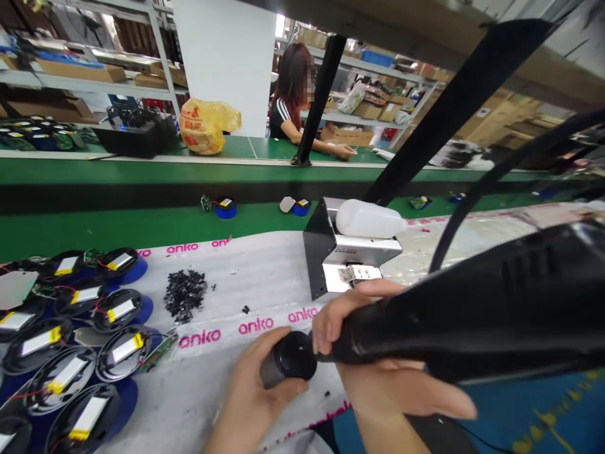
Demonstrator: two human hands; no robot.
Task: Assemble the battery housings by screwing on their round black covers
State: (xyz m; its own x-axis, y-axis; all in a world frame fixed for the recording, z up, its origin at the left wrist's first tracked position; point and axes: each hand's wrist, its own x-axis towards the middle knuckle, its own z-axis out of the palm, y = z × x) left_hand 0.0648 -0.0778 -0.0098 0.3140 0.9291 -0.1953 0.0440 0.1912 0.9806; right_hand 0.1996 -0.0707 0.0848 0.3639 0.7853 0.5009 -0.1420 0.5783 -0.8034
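Note:
In the head view, my left hand (258, 384) curls its fingers and thumb around a short black cylindrical part (295, 358), its round dark face turned up. My right hand (333, 321) wraps around the narrow front end of a large black hand-held power tool (454, 309). The tool lies sideways, with its slim tip close to the black part's edge; whether they touch I cannot tell. Beyond my right hand stands a silver and black metal device (350, 252) with a white plastic bottle (371, 219) lying on top.
Round blue-and-black units (123, 309) with batteries and wires crowd the left. A pile of small black pieces (185, 295) sits on the white printed sheet (265, 271). Behind run a green conveyor (142, 221) and a black post (326, 94). A co-worker (290, 94) sits opposite.

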